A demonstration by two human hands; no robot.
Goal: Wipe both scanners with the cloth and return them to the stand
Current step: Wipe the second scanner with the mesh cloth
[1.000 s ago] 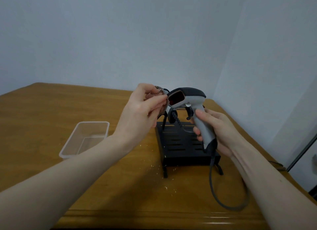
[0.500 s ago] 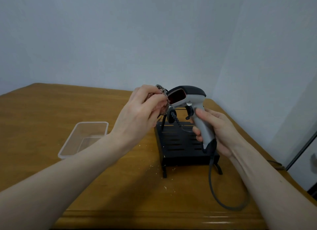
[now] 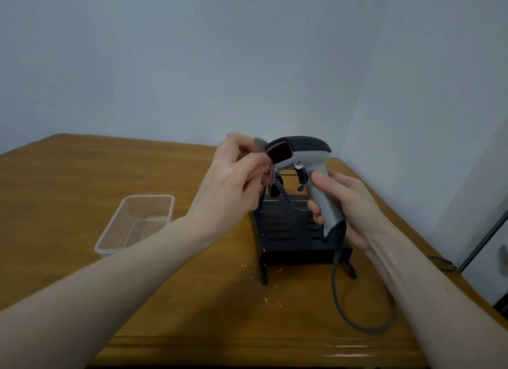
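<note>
My right hand (image 3: pixel 346 203) grips the handle of a grey and black barcode scanner (image 3: pixel 305 159), held upright above the black slotted stand (image 3: pixel 291 231). Its red window faces left. My left hand (image 3: pixel 233 179) pinches a small checked cloth (image 3: pixel 268 166) bunched in the fingers, right against the scanner's window edge. The scanner's grey cable (image 3: pixel 346 308) loops down over the table. Behind the cloth a coiled black cable (image 3: pixel 281 191) shows; a second scanner is not plainly visible.
A clear plastic container (image 3: pixel 137 223) lies on the wooden table (image 3: pixel 68 190) left of the stand. Pale crumbs are scattered in front of the stand. The table's front edge runs close below my forearms. A wall corner stands behind.
My left hand with the cloth has shifted slightly along the scanner's front. The scanner in my right hand has hardly moved.
</note>
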